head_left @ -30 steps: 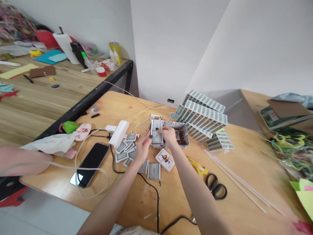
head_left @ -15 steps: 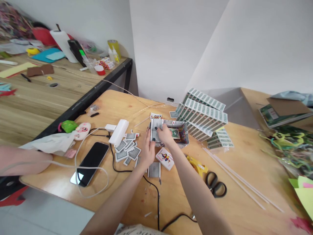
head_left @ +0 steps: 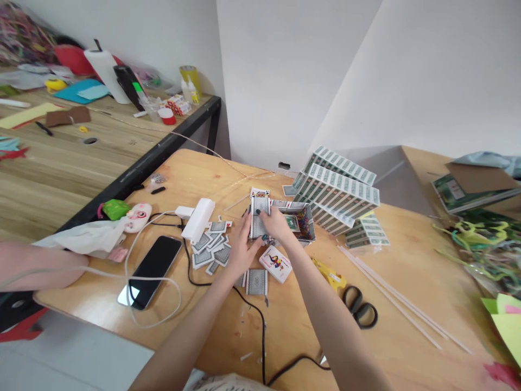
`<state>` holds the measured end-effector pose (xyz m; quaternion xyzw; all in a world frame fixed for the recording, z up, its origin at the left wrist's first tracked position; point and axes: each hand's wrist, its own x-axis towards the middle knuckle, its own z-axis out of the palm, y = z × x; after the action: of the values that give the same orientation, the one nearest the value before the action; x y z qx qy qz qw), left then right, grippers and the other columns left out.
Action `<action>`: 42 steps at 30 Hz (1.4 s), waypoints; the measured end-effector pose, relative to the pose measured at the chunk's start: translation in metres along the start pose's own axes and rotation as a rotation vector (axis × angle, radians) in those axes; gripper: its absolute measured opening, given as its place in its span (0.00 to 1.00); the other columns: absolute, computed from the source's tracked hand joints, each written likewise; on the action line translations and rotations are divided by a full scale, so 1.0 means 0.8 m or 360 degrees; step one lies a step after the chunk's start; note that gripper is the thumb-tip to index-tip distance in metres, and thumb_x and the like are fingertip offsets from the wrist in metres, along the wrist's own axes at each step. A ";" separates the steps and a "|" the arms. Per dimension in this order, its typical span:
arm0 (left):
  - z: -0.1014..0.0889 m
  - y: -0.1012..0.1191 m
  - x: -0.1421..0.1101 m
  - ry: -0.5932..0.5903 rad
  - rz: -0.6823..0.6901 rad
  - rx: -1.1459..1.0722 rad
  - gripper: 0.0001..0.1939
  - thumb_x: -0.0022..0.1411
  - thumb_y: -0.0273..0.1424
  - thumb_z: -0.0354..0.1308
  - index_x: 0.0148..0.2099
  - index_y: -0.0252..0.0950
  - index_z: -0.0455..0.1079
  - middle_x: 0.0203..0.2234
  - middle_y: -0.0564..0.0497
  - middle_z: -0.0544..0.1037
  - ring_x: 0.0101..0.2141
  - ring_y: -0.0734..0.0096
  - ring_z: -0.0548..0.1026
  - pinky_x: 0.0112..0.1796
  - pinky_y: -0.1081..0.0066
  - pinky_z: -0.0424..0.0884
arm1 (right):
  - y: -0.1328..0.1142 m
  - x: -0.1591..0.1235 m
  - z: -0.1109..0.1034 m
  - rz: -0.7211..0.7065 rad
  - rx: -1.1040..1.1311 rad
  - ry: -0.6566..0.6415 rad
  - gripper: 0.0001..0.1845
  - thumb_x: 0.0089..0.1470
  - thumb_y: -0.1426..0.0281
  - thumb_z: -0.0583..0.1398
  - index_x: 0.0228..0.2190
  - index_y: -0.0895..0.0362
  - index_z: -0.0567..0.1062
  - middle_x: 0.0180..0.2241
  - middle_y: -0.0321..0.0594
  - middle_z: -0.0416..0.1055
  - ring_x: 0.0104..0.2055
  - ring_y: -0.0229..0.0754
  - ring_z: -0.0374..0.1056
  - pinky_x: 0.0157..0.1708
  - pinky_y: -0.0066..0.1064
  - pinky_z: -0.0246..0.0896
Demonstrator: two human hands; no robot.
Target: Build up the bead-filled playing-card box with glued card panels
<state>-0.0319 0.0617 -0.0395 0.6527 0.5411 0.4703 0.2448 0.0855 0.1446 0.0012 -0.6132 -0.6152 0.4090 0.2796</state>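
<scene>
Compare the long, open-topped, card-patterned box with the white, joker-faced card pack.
The long, open-topped, card-patterned box is bigger; the white, joker-faced card pack is smaller.
Box: open, with a multicoloured interior; pack: white top with one coloured joker.
Left hand and right hand work at the box; the pack lies unheld.
Both look rectangular.

The phone (head_left: 151,271) looks glossy, the tabletop (head_left: 211,342) smooth wood, the cards (head_left: 256,225) papery, the scissor handles (head_left: 360,308) plastic.

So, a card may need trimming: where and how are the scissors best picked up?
Probably by both black loops, coming from the right: they lie exposed on the table, while the right forearm hides most of the rest.
</scene>
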 end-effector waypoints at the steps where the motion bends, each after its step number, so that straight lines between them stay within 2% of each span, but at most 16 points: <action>1: -0.006 -0.001 0.002 -0.0031 0.0073 0.0056 0.32 0.60 0.34 0.54 0.65 0.44 0.49 0.63 0.46 0.53 0.62 0.58 0.52 0.59 0.54 0.52 | -0.001 -0.001 -0.006 0.0009 0.0013 -0.0019 0.09 0.50 0.64 0.58 0.30 0.57 0.72 0.28 0.43 0.74 0.33 0.45 0.70 0.32 0.30 0.61; 5: -0.020 0.000 0.010 -0.0041 0.0314 0.0212 0.21 0.61 0.31 0.52 0.57 0.47 0.63 0.63 0.50 0.54 0.62 0.57 0.52 0.58 0.53 0.54 | 0.001 -0.013 -0.033 0.0018 0.0109 -0.0155 0.11 0.47 0.63 0.59 0.21 0.58 0.73 0.20 0.37 0.72 0.25 0.41 0.67 0.27 0.28 0.59; 9: -0.022 -0.001 0.009 -0.0003 0.0390 0.0245 0.15 0.62 0.30 0.52 0.50 0.46 0.71 0.63 0.51 0.54 0.61 0.57 0.55 0.57 0.52 0.57 | 0.005 -0.032 -0.049 0.0000 0.0229 -0.0292 0.12 0.45 0.64 0.59 0.18 0.59 0.74 0.15 0.33 0.68 0.20 0.36 0.63 0.23 0.26 0.57; 12: -0.023 0.000 0.007 0.0043 0.0366 0.0206 0.14 0.62 0.30 0.52 0.48 0.47 0.72 0.59 0.50 0.62 0.59 0.59 0.59 0.56 0.53 0.60 | 0.004 -0.042 -0.050 -0.0030 0.0324 -0.0304 0.10 0.43 0.66 0.59 0.18 0.59 0.74 0.16 0.33 0.69 0.21 0.36 0.63 0.23 0.25 0.57; 15: -0.027 0.006 0.010 0.0085 0.0388 0.0159 0.14 0.61 0.30 0.53 0.48 0.47 0.72 0.51 0.51 0.73 0.56 0.61 0.64 0.55 0.52 0.61 | -0.002 -0.046 -0.048 -0.0069 0.0429 -0.0237 0.09 0.42 0.65 0.61 0.19 0.58 0.74 0.18 0.34 0.70 0.23 0.38 0.66 0.26 0.26 0.60; 20: -0.044 0.038 0.023 0.0223 0.0363 0.0065 0.13 0.59 0.31 0.56 0.47 0.45 0.73 0.39 0.50 0.79 0.45 0.63 0.74 0.50 0.58 0.68 | -0.023 -0.059 -0.054 -0.0101 0.0627 -0.0157 0.14 0.45 0.59 0.60 0.26 0.58 0.72 0.23 0.37 0.73 0.24 0.39 0.69 0.27 0.29 0.66; 24: -0.059 0.070 0.031 0.0163 0.0337 -0.0041 0.12 0.59 0.31 0.57 0.45 0.44 0.74 0.38 0.50 0.79 0.38 0.68 0.76 0.41 0.67 0.73 | -0.045 -0.082 -0.066 -0.0099 0.0991 -0.0091 0.22 0.43 0.59 0.62 0.39 0.53 0.65 0.23 0.32 0.72 0.23 0.38 0.69 0.25 0.30 0.68; 26: -0.065 0.084 0.033 0.0135 0.0334 -0.0083 0.12 0.58 0.31 0.57 0.45 0.43 0.74 0.38 0.50 0.80 0.37 0.69 0.77 0.39 0.69 0.74 | -0.053 -0.096 -0.072 -0.0174 0.1118 -0.0076 0.24 0.43 0.61 0.63 0.41 0.51 0.62 0.24 0.30 0.71 0.23 0.37 0.69 0.25 0.30 0.67; 28: -0.068 0.096 0.033 0.0122 0.0326 -0.0096 0.13 0.58 0.30 0.58 0.46 0.43 0.74 0.37 0.51 0.80 0.35 0.69 0.77 0.38 0.70 0.74 | -0.059 -0.110 -0.077 -0.0286 0.1088 -0.0057 0.22 0.44 0.64 0.64 0.41 0.51 0.63 0.25 0.31 0.71 0.25 0.36 0.68 0.26 0.28 0.67; 31: -0.073 0.109 0.033 0.0062 0.0267 -0.0087 0.16 0.56 0.30 0.60 0.48 0.45 0.73 0.37 0.52 0.80 0.33 0.70 0.77 0.37 0.70 0.74 | -0.063 -0.126 -0.083 -0.0433 0.0866 0.0036 0.18 0.47 0.67 0.63 0.41 0.53 0.68 0.26 0.33 0.69 0.27 0.36 0.67 0.27 0.28 0.65; 35: -0.079 0.123 0.039 -0.0104 0.0063 -0.0279 0.16 0.55 0.30 0.60 0.48 0.44 0.73 0.36 0.52 0.80 0.33 0.70 0.78 0.36 0.71 0.76 | -0.067 -0.139 -0.088 -0.0534 0.0686 0.0084 0.12 0.51 0.68 0.59 0.40 0.55 0.71 0.25 0.35 0.67 0.27 0.36 0.65 0.27 0.28 0.63; 38: -0.083 0.132 0.043 -0.0180 -0.0118 -0.0501 0.15 0.54 0.29 0.60 0.45 0.41 0.75 0.38 0.52 0.80 0.35 0.68 0.79 0.35 0.71 0.77 | -0.068 -0.143 -0.089 -0.0576 0.0620 0.0037 0.13 0.53 0.69 0.58 0.42 0.55 0.71 0.26 0.35 0.67 0.27 0.36 0.65 0.28 0.29 0.64; 42: -0.087 0.142 0.041 -0.0155 -0.0115 -0.0449 0.16 0.55 0.27 0.59 0.47 0.43 0.74 0.38 0.54 0.80 0.34 0.70 0.79 0.36 0.74 0.77 | -0.064 -0.147 -0.086 -0.0634 0.0532 0.0118 0.17 0.52 0.71 0.58 0.46 0.53 0.72 0.33 0.39 0.70 0.32 0.38 0.67 0.33 0.31 0.68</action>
<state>-0.0395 0.0457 0.0966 0.6139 0.4803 0.5004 0.3769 0.1274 0.0446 0.0983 -0.4398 -0.6371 0.4189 0.4745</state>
